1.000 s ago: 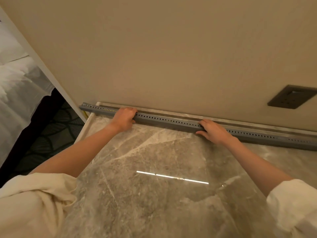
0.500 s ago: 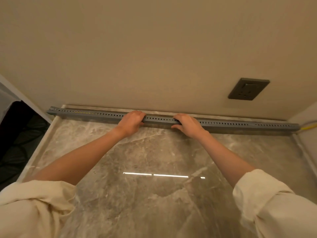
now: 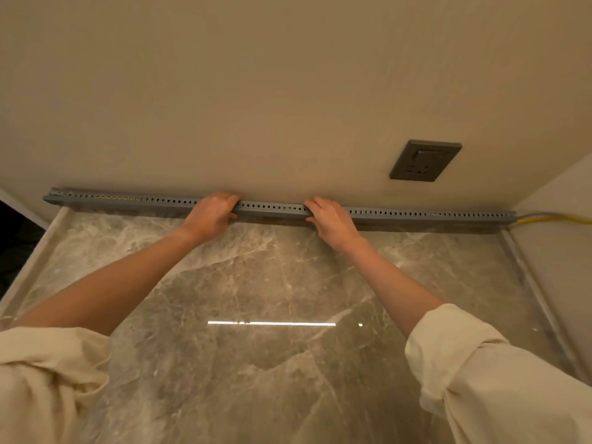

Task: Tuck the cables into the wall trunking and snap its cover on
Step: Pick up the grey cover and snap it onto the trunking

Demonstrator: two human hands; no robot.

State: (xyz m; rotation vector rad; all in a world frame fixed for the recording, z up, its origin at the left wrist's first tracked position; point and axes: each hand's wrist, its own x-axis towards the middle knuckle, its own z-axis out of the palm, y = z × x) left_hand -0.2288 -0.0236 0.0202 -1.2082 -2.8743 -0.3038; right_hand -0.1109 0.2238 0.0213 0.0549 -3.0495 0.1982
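**Both hands on the trunking, mid-run along the wall**

So the grey trunking (image 3: 272,209) sits right in the corner where the marble counter (image 3: 256,299) meets the beige wall (image 3: 256,91), running nearly the full width of the countertop. It's the slotted kind, with a row of little holes along the face that shows. Its left end (image 3: 53,197) pokes a bit past the counter's edge, and its right end butts up near the side wall.

Left hand (image 3: 212,213) is clamped onto it just left of centre, fingers curled over the top edge and thumb down the front. Right hand (image 3: 331,219) is a short way to the right, same deal: fingers hooked over the top, gripping the channel. A bare stretch of trunking shows between the two hands.

At the right end a yellow cable (image 3: 554,220) and a grey cable (image 3: 544,214) come out and trail off along the side wall. There's a hint of yellow behind the holes near the left end too, but it's too blurry to be sure.

Dark wall socket (image 3: 425,160) sits above the trunking, right of the hands. Cream rolled-up sleeves (image 3: 474,373) at the bottom of the shot.
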